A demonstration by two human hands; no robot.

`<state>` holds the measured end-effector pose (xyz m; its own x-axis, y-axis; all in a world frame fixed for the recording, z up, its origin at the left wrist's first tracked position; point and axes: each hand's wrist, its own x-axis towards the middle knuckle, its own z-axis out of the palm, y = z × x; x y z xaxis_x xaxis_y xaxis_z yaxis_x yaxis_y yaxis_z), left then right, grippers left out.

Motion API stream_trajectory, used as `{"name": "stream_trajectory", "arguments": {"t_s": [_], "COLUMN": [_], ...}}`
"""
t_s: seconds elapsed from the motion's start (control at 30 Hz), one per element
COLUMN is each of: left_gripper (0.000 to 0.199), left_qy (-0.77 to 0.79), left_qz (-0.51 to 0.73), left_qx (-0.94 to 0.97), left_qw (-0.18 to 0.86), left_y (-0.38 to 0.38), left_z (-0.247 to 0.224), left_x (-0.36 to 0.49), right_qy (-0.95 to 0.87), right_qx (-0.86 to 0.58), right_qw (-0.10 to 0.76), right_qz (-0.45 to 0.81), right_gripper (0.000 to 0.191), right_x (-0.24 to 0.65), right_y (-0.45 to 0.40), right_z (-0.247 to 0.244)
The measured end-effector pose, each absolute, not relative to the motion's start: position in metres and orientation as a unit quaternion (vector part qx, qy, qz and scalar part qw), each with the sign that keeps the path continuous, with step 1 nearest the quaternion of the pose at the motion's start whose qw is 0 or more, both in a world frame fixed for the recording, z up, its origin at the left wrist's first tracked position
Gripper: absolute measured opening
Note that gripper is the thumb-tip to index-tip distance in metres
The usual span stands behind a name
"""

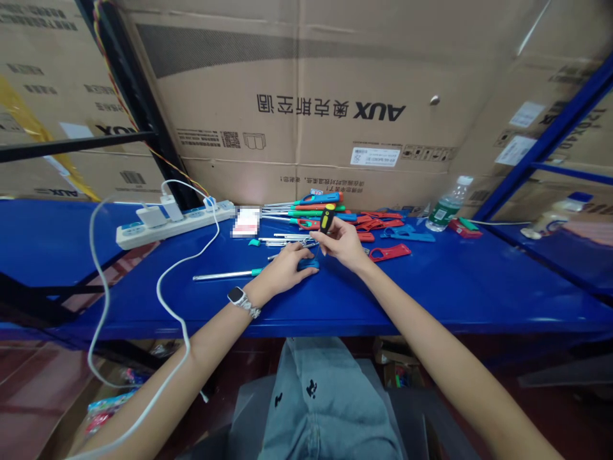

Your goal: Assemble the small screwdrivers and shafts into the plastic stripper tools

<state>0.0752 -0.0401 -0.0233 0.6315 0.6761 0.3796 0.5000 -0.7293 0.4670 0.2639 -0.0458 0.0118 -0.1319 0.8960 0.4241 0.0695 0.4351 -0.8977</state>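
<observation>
My right hand (342, 245) grips a screwdriver (327, 218) with a yellow and black handle, held upright with its shaft pointing down. Its tip reaches towards a blue plastic handle piece (309, 262), which my left hand (287, 269) presses on the table, fingers curled over it. A metal tube with a teal collar (225, 276) sticks out to the left from beneath my left hand; whether it joins the blue piece is hidden. Just behind the hands lie loose metal tubes (282, 240) and several long-reach lighters, among them a green one (313, 214).
Red handle shells (390, 253) and blue ones (407, 233) lie to the right. Behind them stands a water bottle (449, 204). A power strip (175, 223) with a white cable (172, 300) crosses the left side of the blue table (431, 294). Cardboard (306, 76) rises behind.
</observation>
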Motion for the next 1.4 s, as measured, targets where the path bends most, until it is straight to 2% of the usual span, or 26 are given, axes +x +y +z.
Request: {"name": "stream_trajectory", "arguments": {"t_s": [0.13,0.23,0.4,0.57,0.8,0.97,1.1,1.27,1.4], "left_gripper": [0.022,0.021,0.021,0.021,0.022,0.021,0.022,0.022,0.023], "left_qy": [0.331,0.329,0.322,0.319,0.334,0.326,0.326,0.313,0.31], "left_qz": [0.274,0.277,0.287,0.282,0.274,0.272,0.277,0.287,0.28], "left_qx": [0.888,0.887,0.886,0.888,0.887,0.89,0.887,0.889,0.892], "left_qw": [0.163,0.166,0.17,0.174,0.162,0.165,0.171,0.171,0.175], "left_y": [-0.041,-0.04,-0.037,-0.038,-0.041,-0.039,-0.037,-0.038,-0.039], "left_z": [-0.022,-0.023,-0.028,-0.027,-0.023,-0.024,-0.027,-0.028,-0.026], "left_x": [0.076,0.076,0.075,0.075,0.076,0.075,0.075,0.076,0.077], "right_qy": [-0.626,-0.634,-0.656,-0.66,-0.618,-0.648,-0.667,-0.67,-0.65], "right_qx": [-0.383,-0.376,-0.352,-0.367,-0.398,-0.381,-0.355,-0.369,-0.388], "right_qw": [0.572,0.541,0.495,0.503,0.556,0.521,0.489,0.5,0.526], "right_qz": [0.367,0.403,0.447,0.42,0.387,0.404,0.436,0.405,0.388], "right_gripper": [0.053,0.048,0.053,0.045,0.056,0.049,0.053,0.048,0.058], "right_x": [0.254,0.256,0.265,0.261,0.255,0.256,0.259,0.256,0.251], "right_y": [-0.046,-0.052,-0.058,-0.053,-0.052,-0.058,-0.057,-0.053,-0.053], "right_z": [0.009,0.01,0.013,0.013,0.009,0.007,0.008,0.007,0.005]}}
